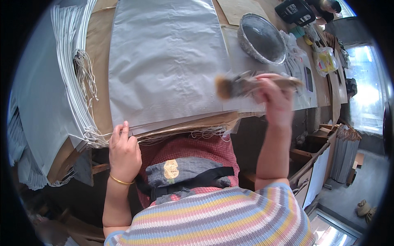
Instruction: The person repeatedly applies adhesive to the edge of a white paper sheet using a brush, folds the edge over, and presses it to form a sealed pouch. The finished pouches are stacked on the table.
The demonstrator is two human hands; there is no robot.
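Observation:
A large white sheet, slightly wrinkled, lies on the table in front of me. At its near left corner is my left hand, with outstretched fingertips resting on the edge. Over the right side of the table, my right hand is closed around a wide brush. The brush is blurred by motion, and its tan bristles point left toward the sheet. Beyond the right hand sits a round bowl with a crusted rim and grey contents.
Stacked white folded pieces with cords lie along the left. Brown board shows beneath the sheet. At the far right are a black container, a plastic bag and a person. Cardboard boxes stand right of me.

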